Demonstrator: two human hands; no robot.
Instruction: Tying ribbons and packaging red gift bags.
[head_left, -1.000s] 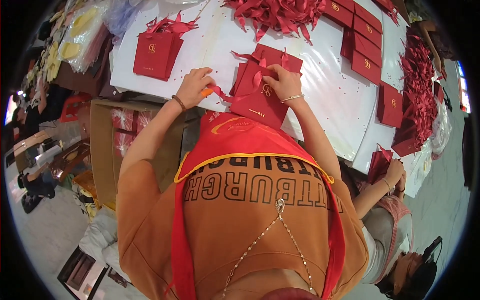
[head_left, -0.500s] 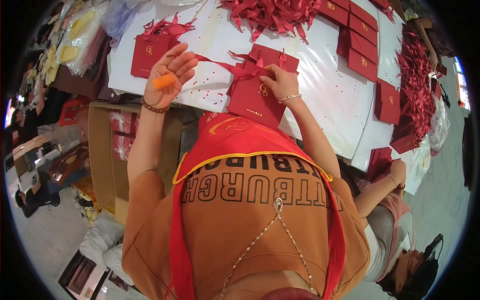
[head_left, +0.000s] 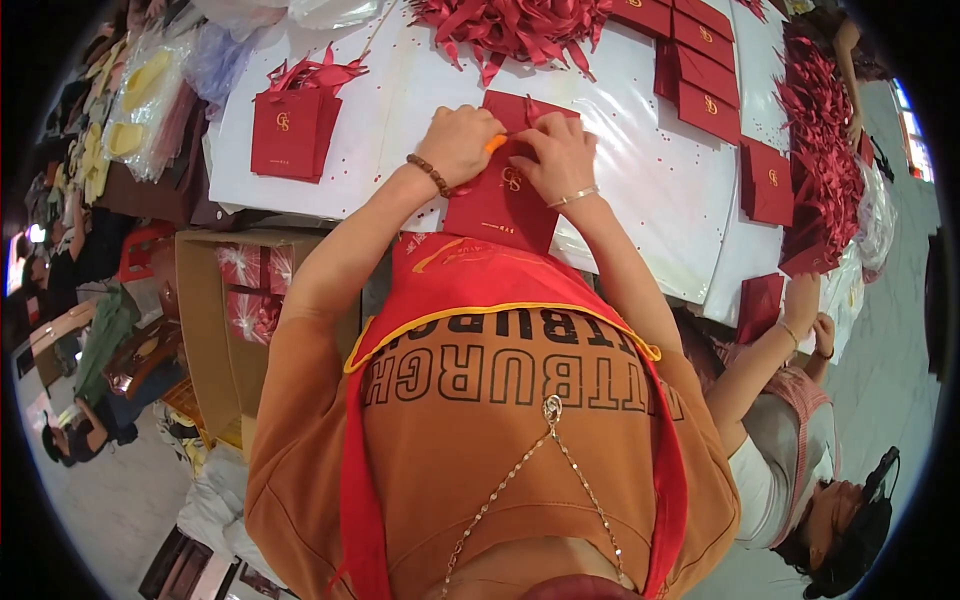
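Note:
A dark red paper gift bag (head_left: 505, 215) with a gold emblem lies flat at the table's near edge, more red bags partly showing under it. At its upper left, my left hand (head_left: 460, 145) is closed, with an orange cover on one digit. Beside it, my right hand (head_left: 560, 155) is closed too, thumb and fingers pinched near the bag's top edge. The fingertips of both hands meet over a red ribbon (head_left: 530, 107) at the bag's mouth; most of it is hidden by the hands.
A small stack of ribboned red bags (head_left: 285, 135) lies to the left. A heap of red ribbons (head_left: 510, 30) is at the far side, with rows of red bags (head_left: 708, 95) at right. An open cardboard box (head_left: 205, 330) stands at lower left. A co-worker's hand (head_left: 800, 300) is at right.
My left hand has come right and down from beside the left stack to the bag's mouth, its fingers closing. The stretched ribbon no longer shows between my hands. The co-worker's hand has moved up.

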